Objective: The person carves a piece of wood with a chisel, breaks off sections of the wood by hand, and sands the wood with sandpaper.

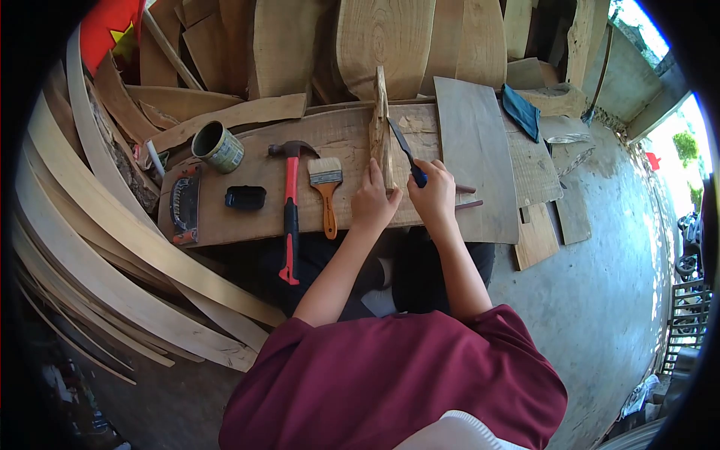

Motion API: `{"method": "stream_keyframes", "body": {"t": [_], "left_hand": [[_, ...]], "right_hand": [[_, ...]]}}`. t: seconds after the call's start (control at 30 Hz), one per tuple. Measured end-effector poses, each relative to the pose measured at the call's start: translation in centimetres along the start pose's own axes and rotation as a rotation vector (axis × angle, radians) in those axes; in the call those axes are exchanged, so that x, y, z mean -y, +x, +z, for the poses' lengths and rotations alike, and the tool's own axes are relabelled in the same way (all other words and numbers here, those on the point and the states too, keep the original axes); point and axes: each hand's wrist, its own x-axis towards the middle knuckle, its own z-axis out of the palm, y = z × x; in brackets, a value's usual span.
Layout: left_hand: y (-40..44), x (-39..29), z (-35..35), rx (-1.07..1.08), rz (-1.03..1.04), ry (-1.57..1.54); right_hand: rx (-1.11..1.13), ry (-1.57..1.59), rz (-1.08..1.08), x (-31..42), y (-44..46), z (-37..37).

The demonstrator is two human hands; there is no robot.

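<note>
My left hand [373, 201] is closed around the lower part of a narrow, rough-edged piece of wood [379, 124], which points away from me over the bench board. In my right hand [433, 193] is a knife [403, 142] with a dark blade and a blue handle. Its blade lies along the right side of the wood, its tip close to or touching the edge; I cannot tell which. Left of my left hand lies a paintbrush [328, 195] with an orange handle. Two thin brown sticks [469, 204] lie just right of my right hand.
A red and black hammer [291, 202], a black case-like object [245, 198], a sanding block [186, 204] and a tin can [218, 147] sit on the left. A plywood sheet [476, 150] and blue cloth [521, 112] are on the right. Curved planks [135, 247] crowd the left side.
</note>
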Motion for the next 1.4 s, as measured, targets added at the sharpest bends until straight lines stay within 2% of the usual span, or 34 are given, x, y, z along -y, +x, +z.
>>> {"method": "stream_keyframes", "body": {"t": [0.2,0.43,0.63,0.87,1.13,1.4], "left_hand": [[-0.1,0.1,0.3,-0.036,0.023,-0.019],[-0.2,0.2,-0.1,-0.010,0.007,-0.027],[-0.1,0.0,0.8,-0.058,0.041,-0.035],[-0.2,-0.3,0.2,-0.006,0.021,-0.004],[-0.1,0.0,0.5,-0.052,0.056,0.019],[-0.1,0.2,0.6,-0.050,0.068,0.034]], "right_hand": [[0.062,0.042,0.027,0.2,-3.4,-1.8],[0.026,0.044,0.006,-0.4,0.2,0.5],[0.041,0.071,0.036,0.4,-3.1,-1.1],[-0.067,0.015,-0.026,-1.0,1.4,2.1],[0.026,0.016,0.031,0.3,-1.6,-0.6],[-0.046,-0.005,-0.051,-1.1,1.7,1.1]]}}
